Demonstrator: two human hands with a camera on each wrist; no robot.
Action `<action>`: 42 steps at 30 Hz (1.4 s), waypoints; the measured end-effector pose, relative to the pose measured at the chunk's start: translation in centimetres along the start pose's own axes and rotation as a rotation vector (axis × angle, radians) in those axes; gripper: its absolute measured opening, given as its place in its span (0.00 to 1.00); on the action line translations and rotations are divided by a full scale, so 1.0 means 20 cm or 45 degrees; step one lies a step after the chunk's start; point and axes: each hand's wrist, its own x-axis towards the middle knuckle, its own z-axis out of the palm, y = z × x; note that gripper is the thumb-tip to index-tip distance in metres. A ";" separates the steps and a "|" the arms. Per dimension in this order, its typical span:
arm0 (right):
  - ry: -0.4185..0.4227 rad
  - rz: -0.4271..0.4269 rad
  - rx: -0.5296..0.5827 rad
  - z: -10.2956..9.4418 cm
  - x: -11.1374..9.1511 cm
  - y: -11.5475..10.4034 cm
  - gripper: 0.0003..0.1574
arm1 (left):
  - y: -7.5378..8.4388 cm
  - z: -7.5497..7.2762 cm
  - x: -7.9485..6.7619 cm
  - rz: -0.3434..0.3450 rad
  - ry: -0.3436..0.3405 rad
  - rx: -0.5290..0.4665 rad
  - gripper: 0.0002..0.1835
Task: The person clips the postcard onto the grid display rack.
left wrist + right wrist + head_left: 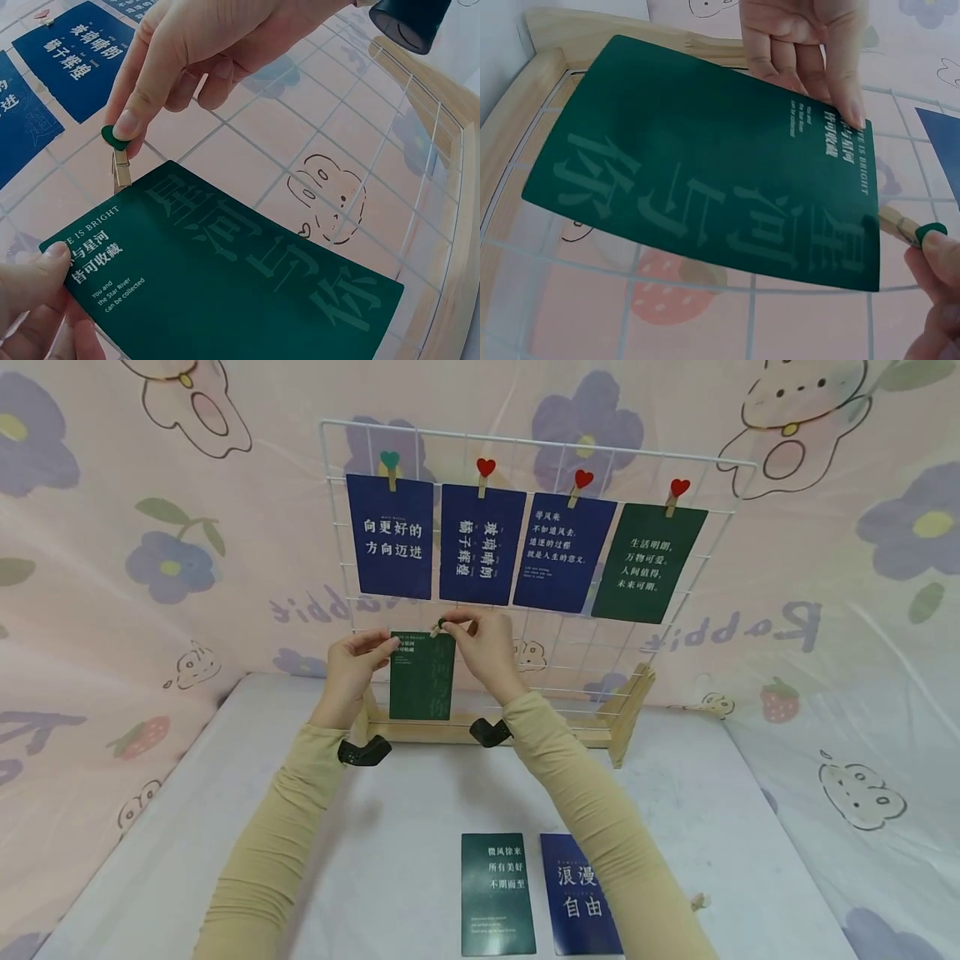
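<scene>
A green card (420, 689) with pale lettering is upright before the lower left of a white wire grid rack (540, 442). My left hand (351, 675) pinches its upper left edge, thumb on the printed face. At the card's top edge, my right hand (487, 650) pinches a small wooden clothespin (120, 171) by its green heart end. The clothespin's tip (889, 219) meets the card's edge; whether it bites on the card or a wire I cannot tell. Above, three blue cards (482, 585) and one green card (648, 535) hang from heart clothespins.
Wooden feet (632, 714) support the rack at the back of the white table (375, 860). Near the front lie a green card (497, 897) and a blue card (581, 931), partly under the right sleeve. A small clip-like item (699, 902) lies to the right. Patterned cloth surrounds the table.
</scene>
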 end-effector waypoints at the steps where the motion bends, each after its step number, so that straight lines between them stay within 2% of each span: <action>1: 0.003 0.001 -0.006 0.00 0.00 0.00 0.07 | 0.00 0.00 0.00 0.002 0.008 0.000 0.16; 9: 0.016 0.021 -0.125 0.04 0.00 -0.02 0.08 | -0.01 0.02 0.01 0.060 0.069 -0.023 0.15; 18: 0.014 0.011 -0.254 0.06 0.00 -0.03 0.09 | -0.01 0.06 0.00 0.099 0.155 -0.107 0.16; 28: -0.022 0.022 -0.390 0.08 -0.01 -0.05 0.10 | -0.02 0.07 0.00 0.146 0.197 -0.100 0.16; 31: -0.025 0.014 -0.360 0.07 -0.01 -0.04 0.11 | -0.03 0.07 -0.01 0.167 0.202 -0.100 0.15; 34: -0.031 -0.007 -0.273 0.06 -0.03 -0.01 0.12 | -0.04 0.06 -0.01 0.172 0.202 -0.137 0.13; 38: -0.043 -0.027 -0.081 0.04 -0.05 0.03 0.13 | -0.05 0.03 -0.01 0.193 0.204 -0.158 0.13; 42: -0.067 0.029 0.144 -0.01 -0.07 0.07 0.13 | -0.05 0.01 -0.03 0.225 0.187 -0.161 0.12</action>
